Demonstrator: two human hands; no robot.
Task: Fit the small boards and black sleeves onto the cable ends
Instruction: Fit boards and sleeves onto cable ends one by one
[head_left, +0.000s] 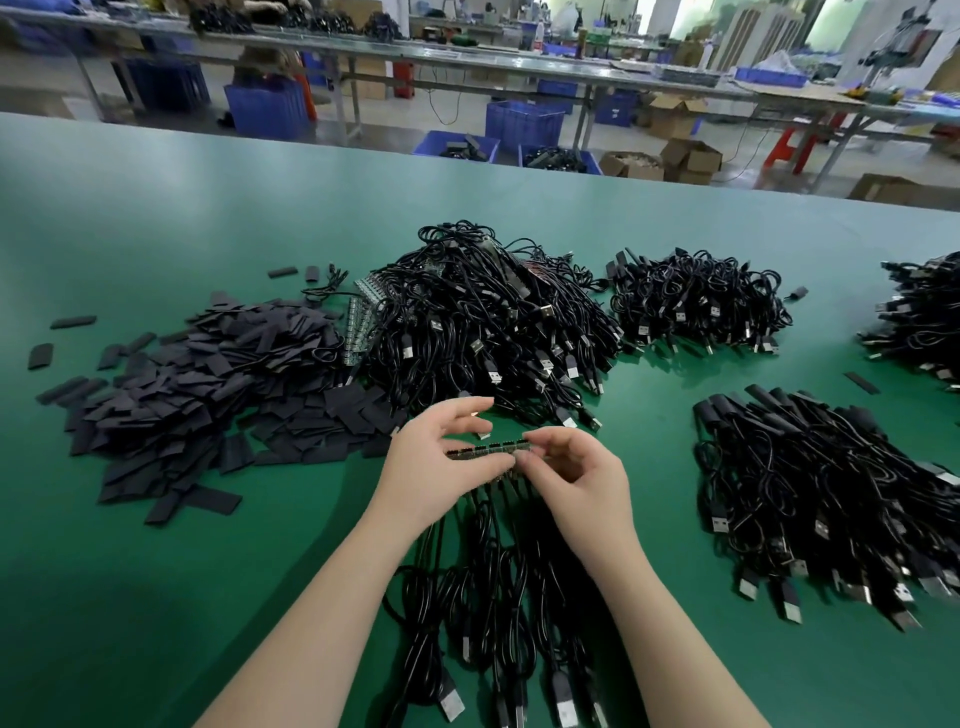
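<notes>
— table (156, 597) was green, heaped with black sleeves (208, 395) and cables (483, 322); blue crates (524, 122) stood behind.
— hands?
— left hand (436, 467) and right hand (576, 478) both pinched a strip of small boards (488, 449); its joints were blurred.

no text, label, brand or number can be read anywhere here; whatever print may sit on the distant boxes and bins is too blurred to make out.
</notes>
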